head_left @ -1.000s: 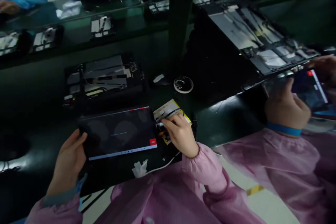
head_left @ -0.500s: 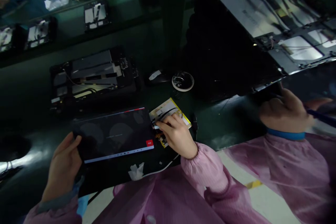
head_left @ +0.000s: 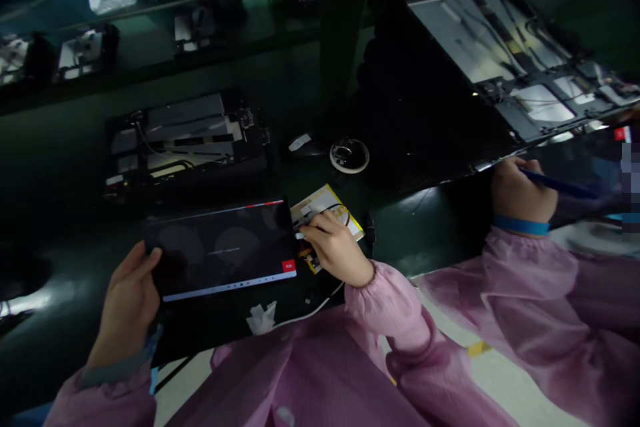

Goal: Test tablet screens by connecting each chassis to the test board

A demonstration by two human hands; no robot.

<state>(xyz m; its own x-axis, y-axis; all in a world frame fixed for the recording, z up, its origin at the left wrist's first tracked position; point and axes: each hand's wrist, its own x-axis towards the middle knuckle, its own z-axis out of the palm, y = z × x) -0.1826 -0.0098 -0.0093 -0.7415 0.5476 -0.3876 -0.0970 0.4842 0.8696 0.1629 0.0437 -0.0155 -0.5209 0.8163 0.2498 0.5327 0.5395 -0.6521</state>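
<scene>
My left hand (head_left: 129, 300) is closed on the left edge of a tablet (head_left: 225, 250), thumb over the front. The tablet's dark screen is lit with a pale bar along the bottom and a red square in the lower right corner. At its right edge, my right hand (head_left: 337, 247) pinches a small cable plug, mostly hidden by the fingers. Beneath that hand lies a flat battery pack (head_left: 354, 225) with yellow edges, dark wires and a small board partly covered by the fingers.
An opened tablet (head_left: 185, 137) lies behind mine. A computer mouse (head_left: 305, 144) and a white-rimmed round object (head_left: 349, 156) sit right of it. Crumpled white tape (head_left: 261, 317) and a white cable (head_left: 320, 307) are near me. A co-worker's hand (head_left: 523, 197) holds a blue pen-like tool.
The view has shifted slightly. Both my hands keep their grips at the tablet's two sides. The co-worker's hand has moved left and up, and more of a lit screen shows there.
</scene>
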